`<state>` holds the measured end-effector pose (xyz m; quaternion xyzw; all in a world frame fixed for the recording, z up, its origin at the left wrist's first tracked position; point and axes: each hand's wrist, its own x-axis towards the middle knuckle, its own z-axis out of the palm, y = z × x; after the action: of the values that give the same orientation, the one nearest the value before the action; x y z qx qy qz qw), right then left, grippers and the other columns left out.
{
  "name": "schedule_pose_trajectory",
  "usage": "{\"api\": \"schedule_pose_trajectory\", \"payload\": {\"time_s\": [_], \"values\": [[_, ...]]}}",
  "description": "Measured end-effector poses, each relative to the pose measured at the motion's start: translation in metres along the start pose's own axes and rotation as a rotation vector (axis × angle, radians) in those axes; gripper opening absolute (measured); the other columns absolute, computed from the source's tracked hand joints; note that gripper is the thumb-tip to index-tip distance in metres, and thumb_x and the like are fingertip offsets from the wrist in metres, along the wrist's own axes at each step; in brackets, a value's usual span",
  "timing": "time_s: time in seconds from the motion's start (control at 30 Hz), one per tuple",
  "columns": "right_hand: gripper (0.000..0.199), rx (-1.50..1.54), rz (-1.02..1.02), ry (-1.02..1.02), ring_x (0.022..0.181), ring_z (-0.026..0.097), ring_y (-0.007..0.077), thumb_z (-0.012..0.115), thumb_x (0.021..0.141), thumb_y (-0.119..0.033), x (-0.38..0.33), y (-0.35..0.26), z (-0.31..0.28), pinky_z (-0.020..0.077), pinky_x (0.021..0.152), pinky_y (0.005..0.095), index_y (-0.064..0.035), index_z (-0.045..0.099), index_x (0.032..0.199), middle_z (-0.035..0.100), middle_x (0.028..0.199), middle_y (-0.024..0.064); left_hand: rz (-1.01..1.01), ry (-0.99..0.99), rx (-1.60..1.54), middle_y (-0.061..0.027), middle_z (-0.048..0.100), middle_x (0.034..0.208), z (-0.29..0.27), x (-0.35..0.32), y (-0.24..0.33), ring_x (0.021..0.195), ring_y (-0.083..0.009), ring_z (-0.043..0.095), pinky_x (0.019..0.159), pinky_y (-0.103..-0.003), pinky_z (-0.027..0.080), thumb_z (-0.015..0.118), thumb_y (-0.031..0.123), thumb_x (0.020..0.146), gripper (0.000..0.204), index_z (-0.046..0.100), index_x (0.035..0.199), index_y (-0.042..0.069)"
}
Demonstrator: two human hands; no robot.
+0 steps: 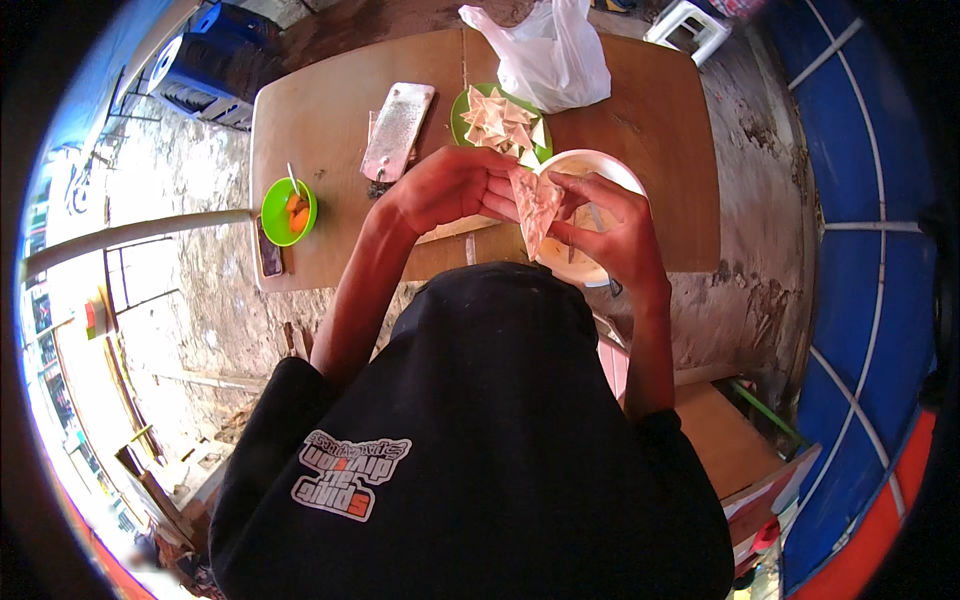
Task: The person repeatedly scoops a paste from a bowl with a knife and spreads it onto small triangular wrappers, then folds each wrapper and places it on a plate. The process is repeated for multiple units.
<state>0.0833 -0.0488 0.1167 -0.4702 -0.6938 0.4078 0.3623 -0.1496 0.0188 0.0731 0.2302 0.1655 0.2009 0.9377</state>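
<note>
My left hand [450, 185] and my right hand [612, 225] meet over the wooden table [330, 150], both pinching a thin pale dough wrapper [535, 205] that hangs folded in a cone between my fingers. Just behind the wrapper sits a white bowl [600, 165], partly hidden by my right hand. A green plate [462, 110] stacked with several folded wrappers stands beyond my left hand.
A metal grater [398, 130] lies left of the plate. A small green bowl [288, 212] with orange pieces and a spoon sits at the table's left, a dark phone [270, 255] beside it. A white plastic bag [550, 55] rests at the far edge. A white stool [690, 25] stands beyond.
</note>
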Motion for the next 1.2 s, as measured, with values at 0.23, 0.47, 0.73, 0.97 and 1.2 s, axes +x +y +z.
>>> {"api": "schedule_pose_trajectory", "payload": {"time_s": [0.23,0.47,0.73,0.97,1.2], "values": [[0.052,0.036,0.016,-0.070,0.076,0.061,0.0130,0.080,0.065,-0.003,0.002,0.003,0.008,0.0486,0.076,0.0268,0.0027,0.065,0.115,0.065,0.090,0.0071,0.087,0.209,0.309,-0.0211,0.065,0.113,0.012,-0.013,0.001,0.100,-0.0299,0.067,0.098,-0.042,0.049,0.042,0.019,0.099,0.038,0.056,0.120,-0.009],[0.052,0.079,0.008,-0.073,0.083,0.063,0.0133,0.080,0.065,-0.001,0.004,0.003,0.012,0.0502,0.081,0.0272,0.0006,0.066,0.115,0.067,0.096,0.0071,0.124,0.346,0.563,-0.0176,0.069,0.101,0.025,-0.021,0.010,0.090,-0.0229,0.070,0.091,-0.035,0.053,0.053,0.019,0.094,0.033,0.066,0.108,-0.008],[0.037,0.298,0.125,-0.045,0.079,0.064,0.0106,0.083,0.070,-0.008,0.007,0.004,0.019,0.0509,0.076,0.0254,-0.0007,0.068,0.103,0.068,0.088,0.0044,0.163,0.393,0.683,-0.0142,0.072,0.093,0.028,-0.026,0.010,0.085,-0.0180,0.070,0.085,-0.028,0.054,0.060,0.017,0.090,0.027,0.070,0.101,-0.005],[0.022,0.616,0.294,-0.064,0.082,0.064,0.0110,0.078,0.077,-0.004,0.010,0.003,0.020,0.0514,0.077,0.0238,0.0009,0.064,0.093,0.067,0.088,0.0059,0.192,0.422,0.703,-0.0114,0.072,0.092,0.025,-0.025,0.007,0.083,-0.0183,0.071,0.080,-0.027,0.055,0.063,0.021,0.091,0.025,0.073,0.102,0.000],[0.021,0.680,0.387,-0.063,0.083,0.065,0.0116,0.074,0.079,-0.002,0.011,0.007,0.021,0.0519,0.080,0.0249,0.0004,0.061,0.096,0.066,0.090,0.0060,0.237,0.481,0.625,-0.0114,0.072,0.089,0.034,-0.024,0.001,0.082,-0.0159,0.069,0.082,-0.027,0.053,0.064,0.018,0.090,0.024,0.071,0.100,-0.003]]}}
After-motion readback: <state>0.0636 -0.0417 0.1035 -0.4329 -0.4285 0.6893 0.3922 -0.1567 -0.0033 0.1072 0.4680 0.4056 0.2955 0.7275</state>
